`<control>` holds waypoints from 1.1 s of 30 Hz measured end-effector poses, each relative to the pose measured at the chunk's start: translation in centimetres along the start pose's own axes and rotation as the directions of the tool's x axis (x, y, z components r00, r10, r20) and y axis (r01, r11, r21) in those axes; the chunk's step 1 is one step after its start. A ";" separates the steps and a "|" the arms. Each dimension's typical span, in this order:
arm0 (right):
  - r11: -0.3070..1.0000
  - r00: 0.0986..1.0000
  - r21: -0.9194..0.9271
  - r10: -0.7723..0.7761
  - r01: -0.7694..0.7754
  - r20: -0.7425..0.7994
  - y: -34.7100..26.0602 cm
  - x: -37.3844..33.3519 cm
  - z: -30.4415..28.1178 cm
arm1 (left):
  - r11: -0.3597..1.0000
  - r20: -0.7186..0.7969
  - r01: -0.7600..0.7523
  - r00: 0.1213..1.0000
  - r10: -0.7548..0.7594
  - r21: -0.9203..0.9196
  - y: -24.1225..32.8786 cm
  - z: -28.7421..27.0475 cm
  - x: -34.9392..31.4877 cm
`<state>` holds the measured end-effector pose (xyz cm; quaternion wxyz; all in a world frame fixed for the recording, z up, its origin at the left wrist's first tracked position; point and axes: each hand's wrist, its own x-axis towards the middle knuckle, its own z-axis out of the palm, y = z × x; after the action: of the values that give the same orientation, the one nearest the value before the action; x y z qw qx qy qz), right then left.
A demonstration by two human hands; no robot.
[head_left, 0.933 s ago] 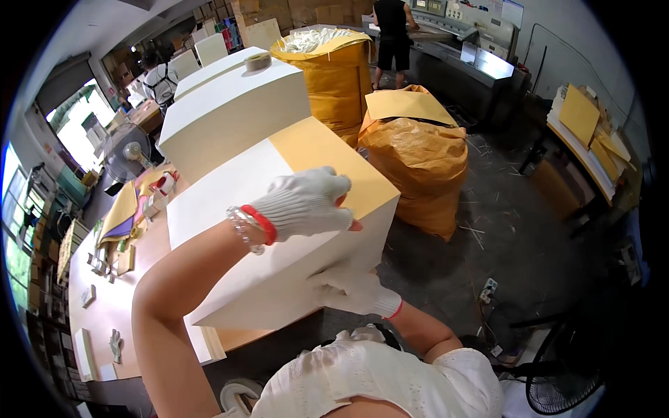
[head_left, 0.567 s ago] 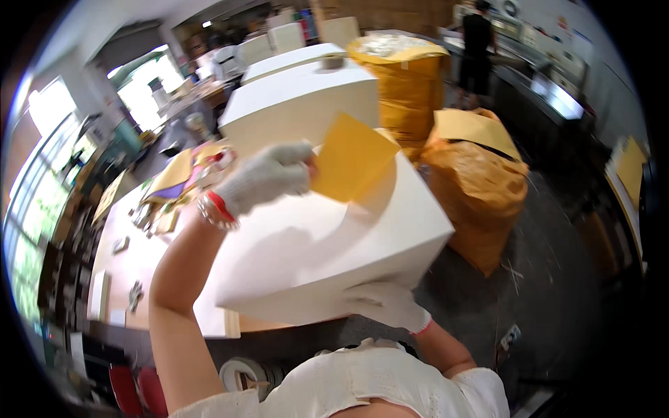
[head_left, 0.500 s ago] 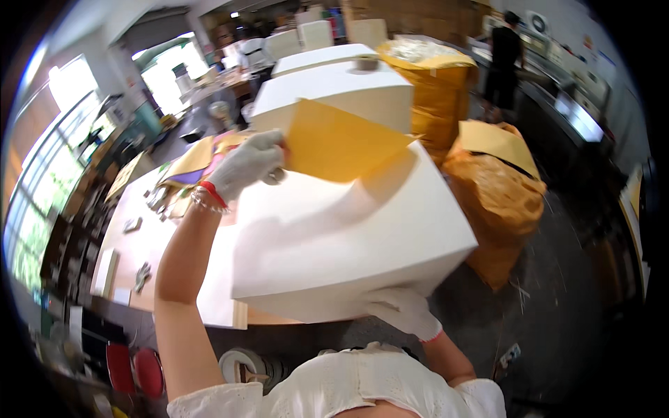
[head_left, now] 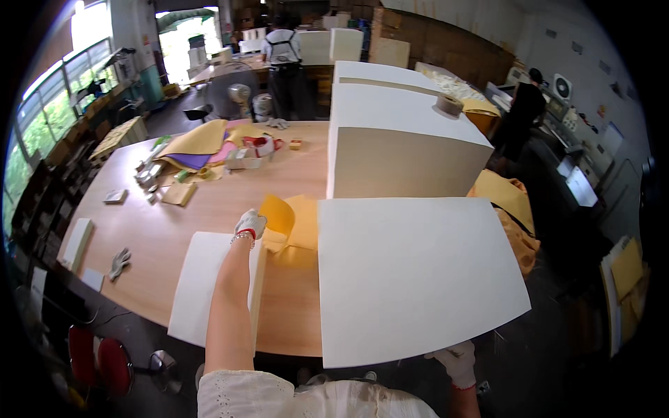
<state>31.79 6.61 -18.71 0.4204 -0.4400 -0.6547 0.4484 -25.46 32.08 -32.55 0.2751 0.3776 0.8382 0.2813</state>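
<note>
My left hand (head_left: 251,223), in a pale work glove, is closed on the edge of a curled yellow sheet (head_left: 278,213). More yellow sheet (head_left: 302,237) lies beneath it on the wooden table, beside a white board (head_left: 202,285) under my left forearm. To the right is a large white block (head_left: 421,279) with a bare, flat top. My right hand (head_left: 456,364), gloved too, is at its near right edge, fingers stretched leftward and partly hidden by the block.
Taller white blocks (head_left: 411,153) stand behind, with a tape roll (head_left: 449,105) on top. Coloured sheets (head_left: 198,143) and small boxes lie at the table's far left; a spare glove (head_left: 120,263) is nearer. An orange sack (head_left: 509,209) stands right. Two people work farther back.
My left hand has carried the yellow sheet off the white block's top, down and left to the table. My right hand has shifted right and down along the block's near side.
</note>
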 end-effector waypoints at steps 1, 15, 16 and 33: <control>1.000 1.000 -0.031 -0.001 0.001 0.011 1.4 -0.5 -0.5 | 1.000 0.013 0.018 1.000 -0.018 -0.023 0.5 0.8 0.9; 0.979 0.999 -0.205 0.003 0.005 0.039 4.5 -1.8 -1.2 | 0.778 -0.100 -0.627 0.773 0.627 0.036 13.5 -4.9 -7.7; 0.993 0.999 -0.117 -0.015 0.021 0.048 4.8 -1.7 -1.3 | 0.763 -0.057 -0.637 0.771 0.635 -0.112 16.7 -7.1 -12.9; 0.866 0.888 -0.205 -0.459 0.456 0.039 6.9 -1.3 -6.9 | -0.212 0.565 -0.924 0.006 0.825 0.318 31.9 8.4 -51.1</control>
<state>40.06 8.34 -23.77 0.4695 -0.3165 -0.7814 0.2625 24.28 11.83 -3.98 -0.0916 0.9368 0.3327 0.0575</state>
